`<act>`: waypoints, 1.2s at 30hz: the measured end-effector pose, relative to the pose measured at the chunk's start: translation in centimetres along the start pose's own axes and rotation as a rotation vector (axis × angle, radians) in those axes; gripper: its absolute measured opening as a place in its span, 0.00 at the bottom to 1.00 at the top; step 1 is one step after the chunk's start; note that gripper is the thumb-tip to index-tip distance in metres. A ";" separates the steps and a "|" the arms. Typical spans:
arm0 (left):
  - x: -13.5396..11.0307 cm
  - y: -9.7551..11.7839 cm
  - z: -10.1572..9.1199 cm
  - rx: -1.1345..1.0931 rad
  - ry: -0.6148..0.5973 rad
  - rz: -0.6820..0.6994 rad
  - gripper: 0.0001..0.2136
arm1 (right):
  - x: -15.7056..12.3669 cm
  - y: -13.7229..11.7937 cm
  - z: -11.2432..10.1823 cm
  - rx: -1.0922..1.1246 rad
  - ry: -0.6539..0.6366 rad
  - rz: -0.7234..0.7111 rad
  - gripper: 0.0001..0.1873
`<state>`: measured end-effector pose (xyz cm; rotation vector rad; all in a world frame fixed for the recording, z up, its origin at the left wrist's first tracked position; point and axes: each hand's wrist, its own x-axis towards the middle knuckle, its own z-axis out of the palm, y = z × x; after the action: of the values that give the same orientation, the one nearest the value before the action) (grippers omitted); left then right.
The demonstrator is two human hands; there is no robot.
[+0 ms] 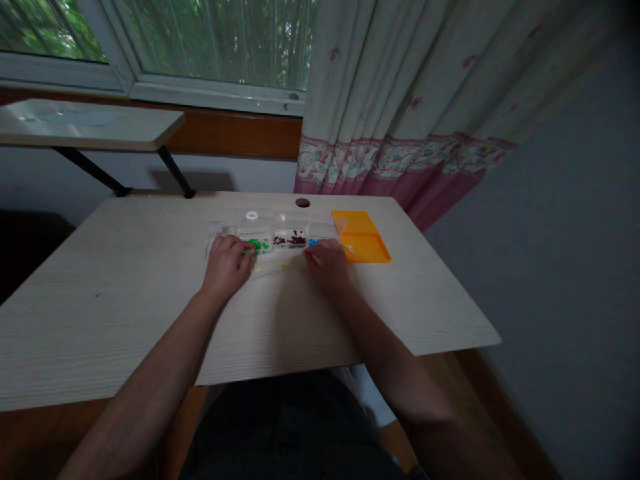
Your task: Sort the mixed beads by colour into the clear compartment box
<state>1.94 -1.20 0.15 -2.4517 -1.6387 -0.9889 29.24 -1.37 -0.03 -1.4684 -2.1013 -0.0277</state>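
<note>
My left hand (229, 263) is closed at the left end of a clear plastic box (274, 248), thumb and fingertips on its edge beside green beads (259, 245). The middle compartment has dark red-brown beads (291, 238). Blue beads (315, 243) lie in the right compartment, partly hidden by my right hand (329, 262). Its thumb and fingers are pinched together at the box's front edge; whatever is between them is too small to make out. Transparent lids (251, 219) stand open behind the compartments. A few yellow beads (283, 265) lie in front of the box.
An orange tray (377, 248) with some white pieces (349, 248) rests right of the box. Behind it all is a cable hole (303, 203) in the pale wooden table (150, 287). A raised shelf (100, 123) stands at back left; a curtain (375, 100) hangs behind.
</note>
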 end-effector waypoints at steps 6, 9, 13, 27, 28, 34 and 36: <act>-0.3 1.8 1.4 -0.026 -0.132 0.120 0.11 | -0.5 -2.6 1.5 0.020 -0.100 -0.135 0.12; -0.4 2.2 1.6 -0.029 -0.170 0.143 0.11 | -0.7 -3.2 1.8 -0.005 -0.113 -0.172 0.13; -0.4 2.4 1.7 -0.042 -0.179 0.163 0.11 | -0.8 -4.0 2.0 -0.056 -0.135 -0.184 0.15; -0.6 2.6 2.0 -0.066 -0.188 0.208 0.11 | -1.0 -4.0 1.8 -0.026 -0.119 -0.203 0.09; -0.6 2.7 2.0 -0.072 -0.190 0.227 0.12 | -1.0 -3.9 1.7 -0.020 -0.119 -0.198 0.09; -0.7 3.1 2.1 -0.052 -0.203 0.317 0.14 | -1.0 -3.2 0.9 -0.014 -0.151 -0.132 0.07; -0.7 3.2 2.1 -0.048 -0.207 0.322 0.14 | -1.0 -3.1 0.8 -0.008 -0.158 -0.119 0.07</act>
<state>5.46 -2.47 -0.86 -2.8111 -1.2151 -0.7605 26.46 -3.17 -0.28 -1.3879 -2.3159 0.0359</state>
